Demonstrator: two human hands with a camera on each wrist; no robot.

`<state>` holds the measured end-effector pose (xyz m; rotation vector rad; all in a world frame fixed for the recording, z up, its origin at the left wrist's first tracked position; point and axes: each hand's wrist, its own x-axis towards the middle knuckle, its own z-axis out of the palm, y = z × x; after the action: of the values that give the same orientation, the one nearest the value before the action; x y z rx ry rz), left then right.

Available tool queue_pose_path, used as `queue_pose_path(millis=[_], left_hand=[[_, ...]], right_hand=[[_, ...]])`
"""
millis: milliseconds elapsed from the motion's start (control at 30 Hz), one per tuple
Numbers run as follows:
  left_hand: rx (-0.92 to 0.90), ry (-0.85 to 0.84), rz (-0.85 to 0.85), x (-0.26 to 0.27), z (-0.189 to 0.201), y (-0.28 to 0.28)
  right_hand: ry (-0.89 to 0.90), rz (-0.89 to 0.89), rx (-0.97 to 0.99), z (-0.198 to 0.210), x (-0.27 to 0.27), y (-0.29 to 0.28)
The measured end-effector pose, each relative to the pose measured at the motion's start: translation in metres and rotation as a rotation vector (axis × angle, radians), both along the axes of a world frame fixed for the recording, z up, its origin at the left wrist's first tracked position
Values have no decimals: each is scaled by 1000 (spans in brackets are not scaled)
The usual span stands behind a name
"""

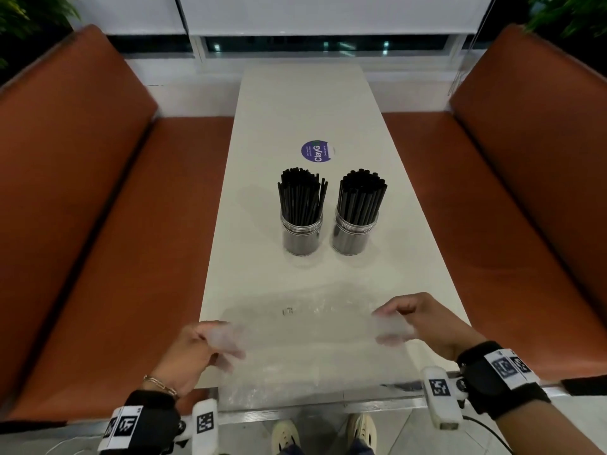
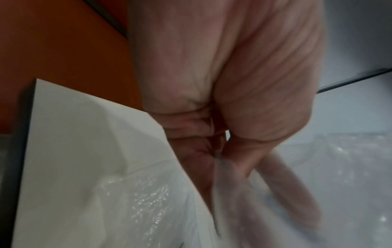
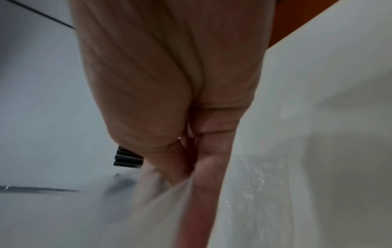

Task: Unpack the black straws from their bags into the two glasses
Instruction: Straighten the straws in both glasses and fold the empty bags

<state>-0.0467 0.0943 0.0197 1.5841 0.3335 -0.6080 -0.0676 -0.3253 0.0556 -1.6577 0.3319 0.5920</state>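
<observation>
Two clear glasses stand side by side in the middle of the white table (image 1: 295,103), the left glass (image 1: 301,234) and the right glass (image 1: 352,234), each packed with upright black straws (image 1: 300,196). A clear empty plastic bag (image 1: 305,336) is stretched flat over the near end of the table. My left hand (image 1: 220,343) pinches its left end, thumb against fingers (image 2: 237,161). At the bag's right end my right hand (image 1: 392,323) pinches the film, seen close in the right wrist view (image 3: 180,177). A few straw ends (image 3: 127,158) show beyond that hand.
A round purple sticker (image 1: 317,151) lies on the table beyond the glasses. Orange bench seats (image 1: 108,224) run along both sides. The table's metal front edge (image 1: 295,412) is close to my body, with my shoes (image 1: 285,435) below it.
</observation>
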Motion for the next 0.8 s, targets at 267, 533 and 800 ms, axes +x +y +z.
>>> queue_pose_path(millis=[267, 533, 800], left_hand=[[-565, 277, 273, 1, 5, 6], [-104, 359, -94, -26, -11, -1], [83, 10, 126, -12, 12, -29]], right_hand=[[-108, 50, -82, -10, 8, -9], [-94, 119, -75, -11, 8, 4], [68, 58, 92, -16, 28, 3]])
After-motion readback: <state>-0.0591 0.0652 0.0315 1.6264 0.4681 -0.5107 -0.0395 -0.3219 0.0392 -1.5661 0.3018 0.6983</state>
